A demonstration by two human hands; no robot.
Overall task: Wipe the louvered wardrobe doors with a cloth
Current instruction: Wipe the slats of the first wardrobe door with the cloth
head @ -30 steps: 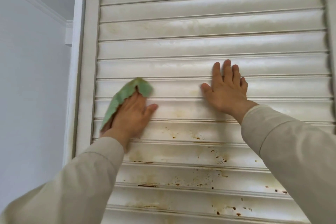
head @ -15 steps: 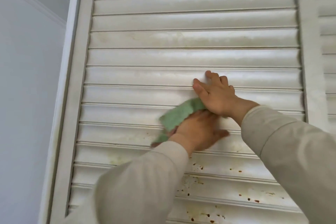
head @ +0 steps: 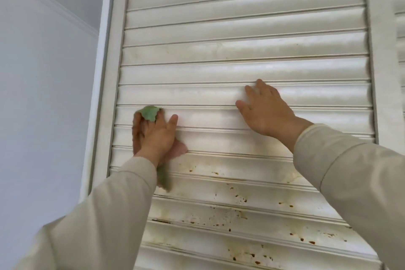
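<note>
A white louvered wardrobe door (head: 241, 50) fills the view. My left hand (head: 153, 136) lies flat against the slats near the door's left edge and presses a green cloth (head: 150, 113) onto them. A corner of the cloth pokes out above my fingers, and another blurred part hangs below my wrist. My right hand (head: 265, 112) rests flat on the slats to the right, fingers spread, with no cloth under it. The two hands are well apart.
Brown and yellow stains (head: 241, 199) speckle the lower slats below both hands. A plain white wall (head: 43, 94) meets the wardrobe frame on the left. The edge of a second louvered door (head: 397, 6) shows at far right, beyond a vertical stile (head: 381, 72).
My left hand has swept the cloth from beside my right hand back left to the door's left edge. My right hand has flattened and stayed on the same slats.
</note>
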